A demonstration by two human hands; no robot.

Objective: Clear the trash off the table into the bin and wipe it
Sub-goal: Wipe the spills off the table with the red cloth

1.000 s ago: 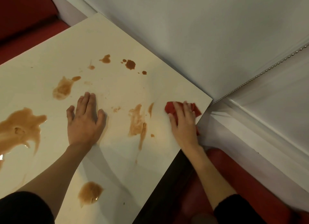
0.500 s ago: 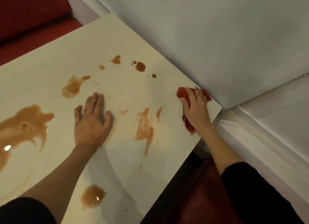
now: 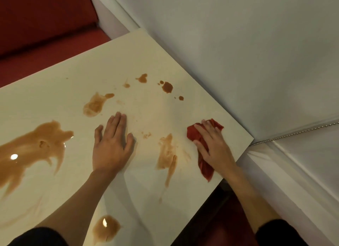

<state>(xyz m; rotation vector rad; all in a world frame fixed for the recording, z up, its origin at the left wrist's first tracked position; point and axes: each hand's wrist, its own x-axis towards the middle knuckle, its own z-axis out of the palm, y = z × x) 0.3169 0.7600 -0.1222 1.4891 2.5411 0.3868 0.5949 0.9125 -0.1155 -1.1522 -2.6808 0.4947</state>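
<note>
The left hand [image 3: 111,148] lies palm down on the table [image 3: 55,98], fingers straight and close together, thumb out to the side, holding nothing. The right hand [image 3: 214,146] presses flat on a crumpled red cloth [image 3: 207,169], its fingers stretched out over the fabric rather than curled round it; the cloth sticks out past the fingertips and trails back under the wrist toward the table's near right edge, close to the right corner. The 2 hands are well apart, and between them runs a long brown streak of spilled liquid [image 3: 167,154] with a few faint specks [image 3: 146,135] beside it. Just beyond the left fingertips sits a pale brown blot [image 3: 93,105], and farther off near the wall are several darker drops, the largest a rounded spot [image 3: 167,87]. To the left of the left hand spreads a big glossy brown puddle [image 3: 31,150] that catches the light, and a smaller wet puddle [image 3: 106,227] lies near the left forearm at the bottom of the view. Both arms are bare up to dark sleeves [image 3: 280,233]. The tabletop is cream and shiny. A white padded wall [image 3: 238,53] runs along its far right side, edged lower down with a line of small studs [image 3: 293,133]. Beyond the table's far left edge there is a red upholstered bench [image 3: 36,43].
</note>
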